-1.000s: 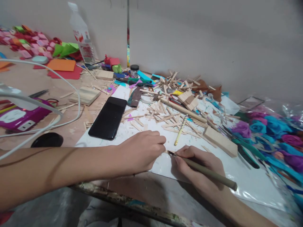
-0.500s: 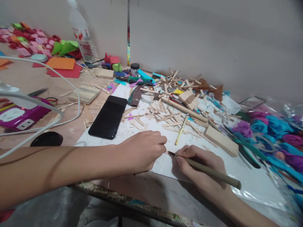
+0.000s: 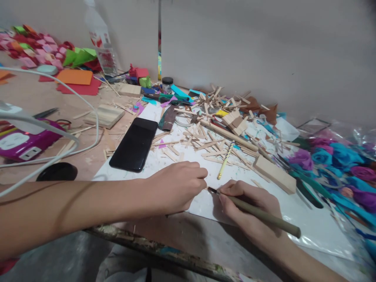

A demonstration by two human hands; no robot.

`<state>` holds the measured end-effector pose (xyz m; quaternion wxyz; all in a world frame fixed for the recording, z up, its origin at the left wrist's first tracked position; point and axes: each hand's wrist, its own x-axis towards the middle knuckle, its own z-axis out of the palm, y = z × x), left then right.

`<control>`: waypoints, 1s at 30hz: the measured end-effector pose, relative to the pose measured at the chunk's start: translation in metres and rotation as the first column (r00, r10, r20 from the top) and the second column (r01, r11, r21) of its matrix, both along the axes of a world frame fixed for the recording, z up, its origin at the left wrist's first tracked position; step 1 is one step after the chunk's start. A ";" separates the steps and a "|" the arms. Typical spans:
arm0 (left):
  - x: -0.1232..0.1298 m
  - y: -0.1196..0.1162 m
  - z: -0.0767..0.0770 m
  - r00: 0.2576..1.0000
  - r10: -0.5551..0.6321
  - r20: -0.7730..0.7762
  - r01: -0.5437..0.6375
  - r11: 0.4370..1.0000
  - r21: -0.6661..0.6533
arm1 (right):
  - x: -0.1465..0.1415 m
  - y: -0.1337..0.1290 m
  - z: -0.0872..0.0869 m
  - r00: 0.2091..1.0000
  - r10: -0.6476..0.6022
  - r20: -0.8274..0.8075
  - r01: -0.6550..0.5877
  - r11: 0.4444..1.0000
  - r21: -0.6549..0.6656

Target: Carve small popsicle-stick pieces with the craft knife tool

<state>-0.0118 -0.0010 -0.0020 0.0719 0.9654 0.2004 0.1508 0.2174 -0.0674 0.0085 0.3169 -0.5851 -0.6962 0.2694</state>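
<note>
My left hand [image 3: 180, 186] rests on the white sheet [image 3: 202, 205] with its fingers curled into a pinch. A tiny tan bit, apparently a small piece of wood [image 3: 206, 188], peeks out at the fingertips; the rest is hidden by the hand. My right hand [image 3: 249, 203] grips a carving knife [image 3: 264, 216] like a pen. It has a round olive-brown handle and a thin dark tip, which points left, close to the left fingertips. Just beyond the hands lies a yellow patterned pencil [image 3: 225, 161].
A black phone [image 3: 134, 145] lies left of the hands. Cut wooden sticks [image 3: 205, 141] pile up behind. At right are a wooden block [image 3: 274, 174], green-handled scissors [image 3: 308, 192] and paper flowers [image 3: 337, 156]. White cables [image 3: 96, 125] loop near a purple power strip [image 3: 32, 143]; a bottle [image 3: 102, 43] stands behind.
The knife's tip has shifted very slightly left and its handle end a touch lower. Both hands otherwise keep nearly the same place and grip.
</note>
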 end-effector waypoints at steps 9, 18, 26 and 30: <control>-0.002 0.000 0.001 1.000 -0.016 -0.011 0.016 1.000 0.006 | -0.001 0.003 -0.001 0.996 0.071 0.045 -0.073 0.996 0.051; -0.001 0.001 0.000 1.000 -0.024 -0.020 0.025 1.000 0.019 | 0.003 0.004 -0.001 0.998 0.051 0.045 -0.055 0.994 0.097; -0.001 0.002 0.000 0.999 -0.034 -0.023 0.034 0.999 0.023 | 0.003 0.002 -0.004 0.993 0.096 0.068 -0.101 0.991 0.085; -0.002 0.001 0.000 0.999 -0.035 -0.025 0.036 0.999 0.017 | 0.004 0.001 -0.004 0.994 0.090 0.065 -0.096 0.991 0.092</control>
